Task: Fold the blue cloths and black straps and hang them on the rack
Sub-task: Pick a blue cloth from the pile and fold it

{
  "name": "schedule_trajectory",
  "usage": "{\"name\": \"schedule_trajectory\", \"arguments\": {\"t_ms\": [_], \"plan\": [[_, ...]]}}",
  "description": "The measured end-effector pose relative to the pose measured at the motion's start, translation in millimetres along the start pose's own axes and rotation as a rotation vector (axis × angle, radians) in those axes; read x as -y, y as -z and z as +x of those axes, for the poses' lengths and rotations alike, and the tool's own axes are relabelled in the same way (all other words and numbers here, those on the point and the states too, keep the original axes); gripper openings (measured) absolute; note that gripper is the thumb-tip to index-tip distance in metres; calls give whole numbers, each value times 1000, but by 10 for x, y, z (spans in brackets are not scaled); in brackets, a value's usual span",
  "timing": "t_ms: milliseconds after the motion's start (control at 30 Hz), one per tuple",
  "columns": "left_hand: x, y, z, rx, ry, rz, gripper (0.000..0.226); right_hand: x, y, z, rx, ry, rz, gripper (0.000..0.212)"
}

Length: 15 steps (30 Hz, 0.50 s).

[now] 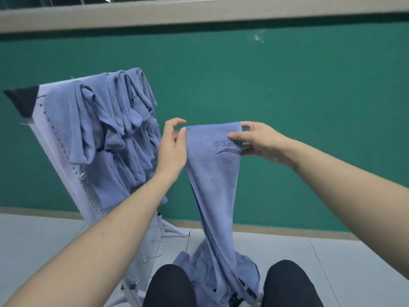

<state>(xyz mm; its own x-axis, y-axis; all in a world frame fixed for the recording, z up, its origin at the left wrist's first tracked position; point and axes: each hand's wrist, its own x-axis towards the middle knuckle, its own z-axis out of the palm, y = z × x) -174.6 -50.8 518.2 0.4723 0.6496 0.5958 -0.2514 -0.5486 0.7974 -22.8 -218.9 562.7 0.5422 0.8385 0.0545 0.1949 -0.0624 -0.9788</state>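
I hold a blue cloth up in front of me by its top edge. My left hand pinches the top left corner, and my right hand pinches the top right corner near the embossed lettering. The cloth hangs down to a pile of blue cloths on the floor between my knees. A black strap with a buckle shows at the pile's right side. To the left leans the white perforated rack, with several folded blue cloths hung on it.
A black piece sits on the rack's top left corner. Bare metal hooks stick out of the rack's lower part. A green wall stands behind, above a grey tiled floor. My knees in black trousers frame the pile.
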Motion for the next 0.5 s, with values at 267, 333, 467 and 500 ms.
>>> {"name": "schedule_trajectory", "arguments": {"t_ms": [267,333,467,500], "plan": [[-152,58,-109,161,9,53,37,60,50,-191,-7,-3,-93,13],[-163,57,-137,179,63,27,41,63,5,-225,-48,40,-187,13],[-265,33,-148,108,180,-132,27,61,-106,-271,-146,88,-245,17],[-311,23,-164,77,238,-198,20,49,-128,-271,-176,95,-238,20]]}}
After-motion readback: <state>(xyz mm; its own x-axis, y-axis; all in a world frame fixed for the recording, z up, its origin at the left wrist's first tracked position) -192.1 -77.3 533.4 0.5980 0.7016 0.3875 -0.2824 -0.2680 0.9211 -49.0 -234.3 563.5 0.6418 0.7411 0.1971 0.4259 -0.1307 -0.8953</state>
